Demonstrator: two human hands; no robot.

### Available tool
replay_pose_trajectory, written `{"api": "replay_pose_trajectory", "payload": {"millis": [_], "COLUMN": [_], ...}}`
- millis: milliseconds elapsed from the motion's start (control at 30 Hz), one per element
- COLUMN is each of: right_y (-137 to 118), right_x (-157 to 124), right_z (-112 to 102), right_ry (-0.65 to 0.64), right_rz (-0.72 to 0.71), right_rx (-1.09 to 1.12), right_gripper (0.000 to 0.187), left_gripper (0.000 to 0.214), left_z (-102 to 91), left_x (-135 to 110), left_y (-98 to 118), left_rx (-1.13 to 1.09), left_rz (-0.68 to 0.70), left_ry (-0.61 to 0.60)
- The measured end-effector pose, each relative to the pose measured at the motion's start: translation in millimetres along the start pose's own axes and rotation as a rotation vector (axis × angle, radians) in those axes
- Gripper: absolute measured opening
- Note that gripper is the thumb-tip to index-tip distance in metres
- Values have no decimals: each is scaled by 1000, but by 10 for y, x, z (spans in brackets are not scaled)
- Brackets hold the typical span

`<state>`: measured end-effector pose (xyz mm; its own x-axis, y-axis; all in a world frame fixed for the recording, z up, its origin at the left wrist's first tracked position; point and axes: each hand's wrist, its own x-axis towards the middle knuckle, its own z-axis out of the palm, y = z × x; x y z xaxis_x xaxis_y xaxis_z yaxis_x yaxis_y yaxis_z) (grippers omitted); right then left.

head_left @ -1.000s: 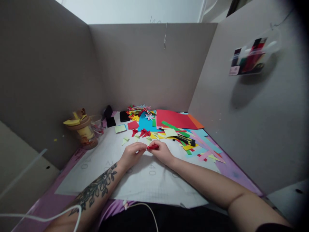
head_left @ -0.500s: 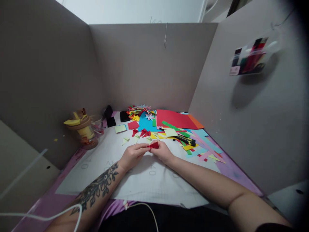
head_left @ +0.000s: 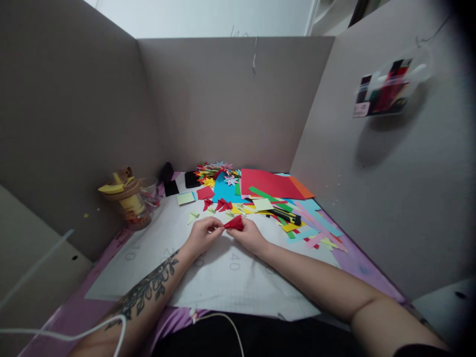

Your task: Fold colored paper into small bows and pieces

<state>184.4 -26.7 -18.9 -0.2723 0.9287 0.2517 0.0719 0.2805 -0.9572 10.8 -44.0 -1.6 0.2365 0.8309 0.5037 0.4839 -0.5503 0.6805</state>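
Note:
A small folded piece of red paper (head_left: pixel 235 223) is held between my two hands above the white sheet (head_left: pixel 219 287). My left hand (head_left: pixel 203 235) pinches its pointed left end. My right hand (head_left: pixel 251 235) grips its wider part, with the thumb along the lower edge. Just beyond my hands lie small folded red paper pieces (head_left: pixel 223 204) and a few pale yellow-green ones (head_left: pixel 193 217). A pale square of paper (head_left: pixel 262 204) rests to the right of them, beside a black and yellow utility knife (head_left: pixel 285 215).
Colored paper strips (head_left: pixel 320 223) are strewn at the right. Large red paper (head_left: pixel 271 183) and a pile of folded paper stars (head_left: pixel 215 171) lie at the back. A cup with a yellow lid (head_left: pixel 128 203) stands at left. Grey panels (head_left: pixel 230 104) enclose the table; a white cable (head_left: pixel 74 336) crosses the lower left.
The red paper has turned, so more of its surface shows and it points left. My left fingers have drawn back from lying along it into a pinch at its tip.

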Motion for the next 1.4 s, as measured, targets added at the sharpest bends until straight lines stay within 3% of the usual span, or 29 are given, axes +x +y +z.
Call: {"api": "replay_pose_trajectory", "payload": {"millis": [200, 467, 767, 933, 1233, 1400], "right_y": [16, 16, 15, -58, -84, -105], "right_x": [-8, -7, -22, -32, -39, -14], "right_z": [6, 11, 10, 9, 21, 8], "right_ry": [16, 30, 24, -5, 52, 94], "right_rz": [-36, -109, -129, -130, -225, -180], "right_rx": [-63, -160, -209, -147, -226, -231], "right_gripper": [18, 11, 10, 12, 5, 8], "left_gripper": [9, 11, 9, 4, 3, 5], "left_z": [18, -7, 24, 36, 39, 46], "left_x": [11, 30, 33, 31, 10, 14], "left_y": [-37, 19, 25, 6, 14, -12], "left_rx": [-99, -144, -224, -189, -117, -147], "left_rz": [-87, 38, -198, -159, -79, -132], "left_ry": [-3, -83, -1, -9, -51, -37]}}
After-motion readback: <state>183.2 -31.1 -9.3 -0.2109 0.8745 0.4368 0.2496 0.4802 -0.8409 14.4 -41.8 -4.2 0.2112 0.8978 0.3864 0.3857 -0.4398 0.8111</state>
